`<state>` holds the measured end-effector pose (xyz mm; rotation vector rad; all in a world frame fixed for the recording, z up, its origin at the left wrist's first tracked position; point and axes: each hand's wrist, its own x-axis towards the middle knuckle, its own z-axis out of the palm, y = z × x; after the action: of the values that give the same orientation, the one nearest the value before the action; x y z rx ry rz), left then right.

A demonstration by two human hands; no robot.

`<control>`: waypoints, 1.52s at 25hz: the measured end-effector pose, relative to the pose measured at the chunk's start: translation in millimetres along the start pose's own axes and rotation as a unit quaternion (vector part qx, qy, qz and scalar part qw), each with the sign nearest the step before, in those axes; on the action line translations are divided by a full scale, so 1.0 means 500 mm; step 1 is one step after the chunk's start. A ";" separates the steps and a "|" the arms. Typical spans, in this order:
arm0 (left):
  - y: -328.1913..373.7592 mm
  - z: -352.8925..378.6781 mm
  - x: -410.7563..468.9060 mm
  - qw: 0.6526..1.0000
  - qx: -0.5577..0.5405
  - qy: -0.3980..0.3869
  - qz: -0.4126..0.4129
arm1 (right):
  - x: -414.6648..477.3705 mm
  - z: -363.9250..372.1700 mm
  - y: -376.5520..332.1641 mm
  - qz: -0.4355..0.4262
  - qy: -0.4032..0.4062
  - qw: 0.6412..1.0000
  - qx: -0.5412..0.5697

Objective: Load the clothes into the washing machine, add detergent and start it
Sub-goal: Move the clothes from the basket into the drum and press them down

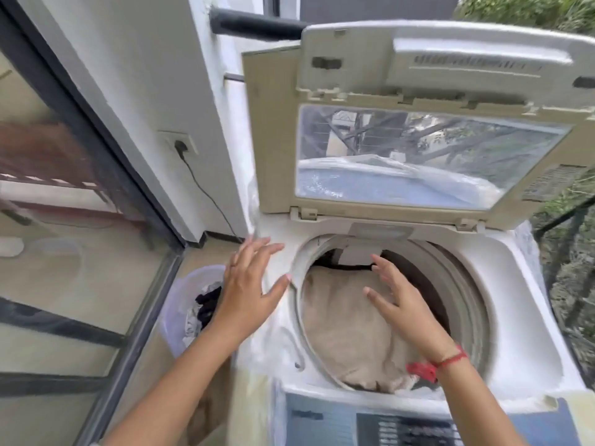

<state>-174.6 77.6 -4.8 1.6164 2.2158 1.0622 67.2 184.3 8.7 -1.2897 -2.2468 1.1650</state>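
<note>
Loading is under way: both the left hand [249,286] and right hand [401,304] are empty, fingers spread, beige cloth [351,333] fills the drum [463,284], so the next move likely reaches to the basket [180,304] at eight o'clock.

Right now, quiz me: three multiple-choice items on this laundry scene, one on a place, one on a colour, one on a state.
1. Where is the laundry basket?
A. On the open lid
B. On the floor left of the washing machine
C. Inside the drum

2. What colour is the large cloth in the drum?
A. Beige
B. Bright green
C. Navy

3. How is the lid?
A. Shut
B. Removed
C. Raised open

Answers: 1 B, it sits beside the machine, under the left hand. 2 A, beige fabric fills the drum below the right hand. 3 C, the lid stands upright.
</note>
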 end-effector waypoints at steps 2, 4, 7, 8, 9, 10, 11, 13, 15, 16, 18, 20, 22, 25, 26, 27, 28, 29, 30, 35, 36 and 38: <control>-0.101 -0.079 -0.050 0.996 0.001 0.047 -0.070 | -0.020 0.072 -0.101 -0.027 -0.019 0.999 0.039; -0.229 -0.139 -0.105 0.987 0.006 0.047 -0.153 | -0.029 0.162 -0.199 -0.016 -0.075 0.991 0.108; -0.456 -0.206 -0.177 0.962 0.001 -0.026 -0.271 | -0.003 0.339 -0.317 0.001 -0.152 0.977 0.151; -0.528 -0.219 -0.197 0.953 0.006 -0.067 -0.295 | 0.017 0.400 -0.336 0.008 -0.167 0.976 0.142; -0.588 -0.230 -0.212 0.942 0.018 -0.111 -0.317 | 0.039 0.458 -0.344 0.023 -0.178 0.975 0.132; -0.641 -0.238 -0.225 0.932 0.030 -0.149 -0.330 | 0.064 0.516 -0.343 0.044 -0.182 0.975 0.115; -0.683 -0.243 -0.233 0.924 0.034 -0.183 -0.335 | 0.088 0.569 -0.333 0.065 -0.179 0.978 0.090; -0.757 -0.242 -0.243 0.908 0.034 -0.239 -0.343 | 0.139 0.673 -0.301 0.108 -0.179 0.977 0.038; -0.813 -0.222 -0.245 0.895 0.039 -0.283 -0.343 | 0.177 0.758 -0.261 0.154 -0.183 0.971 0.004; -0.836 -0.202 -0.245 0.891 0.041 -0.299 -0.340 | 0.196 0.797 -0.236 0.171 -0.187 0.967 -0.017; -0.890 -0.143 -0.240 0.884 0.051 -0.324 -0.333 | 0.238 0.883 -0.170 0.193 -0.204 0.958 -0.052; -0.940 -0.067 -0.225 0.881 0.058 -0.349 -0.315 | 0.277 0.970 -0.088 0.222 -0.222 0.947 -0.067; -1.003 0.034 -0.207 0.878 0.049 -0.379 -0.289 | 0.313 1.061 0.016 0.254 -0.232 0.935 -0.086; -1.113 0.199 -0.163 0.880 0.055 -0.401 -0.249 | 0.361 1.185 0.175 0.281 -0.240 0.921 -0.127; -1.150 0.253 -0.149 0.883 0.059 -0.396 -0.243 | 0.377 1.222 0.225 0.289 -0.235 0.918 -0.136; -1.188 0.311 -0.138 0.884 0.068 -0.394 -0.243 | 0.394 1.262 0.276 0.300 -0.225 0.916 -0.141; -1.221 0.363 -0.133 0.881 0.085 -0.394 -0.247 | 0.408 1.295 0.318 0.310 -0.214 0.915 -0.147; -1.247 0.407 -0.129 0.879 0.114 -0.393 -0.246 | 0.419 1.324 0.352 0.317 -0.203 0.913 -0.160; -1.268 0.445 -0.130 0.875 0.152 -0.389 -0.243 | 0.424 1.350 0.380 0.320 -0.190 0.910 -0.183; -1.241 0.454 -0.159 0.925 0.104 -0.278 -0.235 | 0.437 1.360 0.387 0.334 0.000 0.939 -0.086; -1.212 0.421 -0.166 0.934 0.043 -0.269 -0.232 | 0.434 1.337 0.356 0.346 0.035 0.938 -0.008; -1.139 0.321 -0.153 0.934 -0.086 -0.252 -0.239 | 0.428 1.268 0.253 0.326 0.087 0.935 0.106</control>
<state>-484.0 -3.3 -508.3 1.0380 1.9463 0.5983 -356.9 77.6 -513.4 -2.0254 -1.5431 1.3770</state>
